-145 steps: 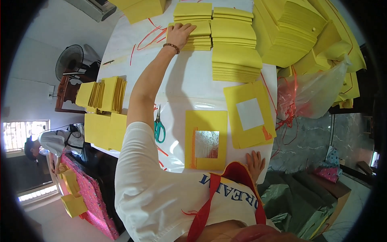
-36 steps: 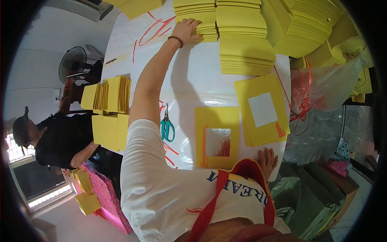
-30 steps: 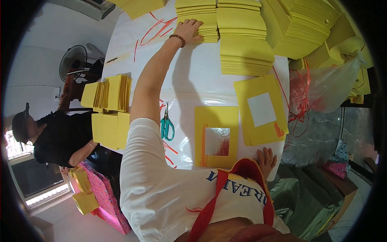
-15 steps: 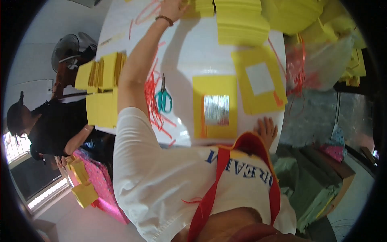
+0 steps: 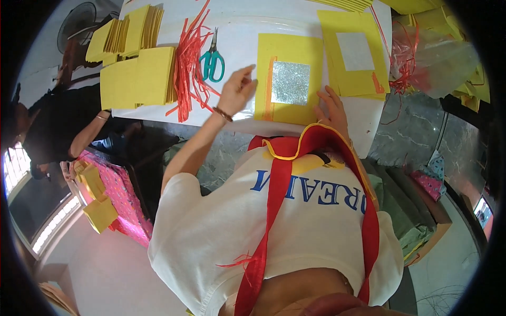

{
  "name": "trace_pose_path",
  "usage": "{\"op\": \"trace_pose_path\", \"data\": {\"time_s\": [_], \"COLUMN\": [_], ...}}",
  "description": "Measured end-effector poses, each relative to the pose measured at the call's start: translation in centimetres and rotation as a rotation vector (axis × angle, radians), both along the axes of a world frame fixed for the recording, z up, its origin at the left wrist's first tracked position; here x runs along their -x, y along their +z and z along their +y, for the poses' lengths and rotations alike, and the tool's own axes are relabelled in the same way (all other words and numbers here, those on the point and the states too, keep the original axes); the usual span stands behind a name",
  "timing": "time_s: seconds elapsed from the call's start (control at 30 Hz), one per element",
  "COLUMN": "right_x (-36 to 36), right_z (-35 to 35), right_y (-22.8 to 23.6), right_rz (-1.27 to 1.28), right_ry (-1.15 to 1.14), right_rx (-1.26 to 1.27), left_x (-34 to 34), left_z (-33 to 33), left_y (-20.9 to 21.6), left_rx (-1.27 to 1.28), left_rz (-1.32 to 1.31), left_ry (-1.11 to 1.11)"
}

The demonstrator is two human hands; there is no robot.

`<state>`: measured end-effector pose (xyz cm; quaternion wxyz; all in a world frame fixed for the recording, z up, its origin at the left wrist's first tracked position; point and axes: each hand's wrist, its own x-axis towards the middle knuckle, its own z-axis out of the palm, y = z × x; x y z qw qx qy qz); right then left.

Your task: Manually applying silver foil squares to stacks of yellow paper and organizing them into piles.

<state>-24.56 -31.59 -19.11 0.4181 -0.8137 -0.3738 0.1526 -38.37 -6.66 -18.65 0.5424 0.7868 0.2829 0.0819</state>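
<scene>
A stack of yellow paper sheets (image 5: 290, 47) lies in front of me, with a silver square (image 5: 290, 83) and an orange strip on its top. Just off its left edge hovers my left hand (image 5: 237, 94), fingers loosely bent and apart, nothing visible in it. At the lower right corner of the same stack rests my right hand (image 5: 334, 111), its fingers stretched out along the edge. Teal-handled scissors (image 5: 213, 66) lie to the left, beside a bundle of red plastic strips (image 5: 188, 63).
Bundled yellow papers (image 5: 138, 79) stand at the table's left. To the right lie more yellow sheets (image 5: 329, 39) bearing a white rectangle (image 5: 354, 51). A clear plastic bag (image 5: 440, 63) sits beyond the right edge. At far left another person (image 5: 58, 126) is near the table.
My left arm has come back from the far side of the table to beside the yellow stack. My right hand has moved onto the stack's corner. The view has shifted too.
</scene>
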Motion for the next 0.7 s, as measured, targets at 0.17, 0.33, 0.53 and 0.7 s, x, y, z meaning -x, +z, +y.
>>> {"op": "trace_pose_path", "data": {"time_s": [0.17,0.33,0.53,0.7], "right_x": [-0.9,-0.7,-1.0,-1.6], "right_z": [1.1,1.3,0.9,0.1], "right_y": [-0.4,-0.5,-1.2,-0.8], "right_rz": [0.059,-0.130,-0.091,0.334], "right_ry": [0.038,0.082,0.038,-0.039], "right_rx": [0.032,0.108,-0.032,-0.221], "left_x": [0.5,1.2,1.2,0.2], "left_z": [-3.1,-4.4,-7.0,-4.9], "left_y": [0.9,2.9,1.3,2.1], "left_rx": [0.050,-0.722,-1.152,-0.941], "left_rz": [-0.054,-0.137,0.016,-0.074], "left_ry": [0.043,-0.498,-0.637,-0.604]}}
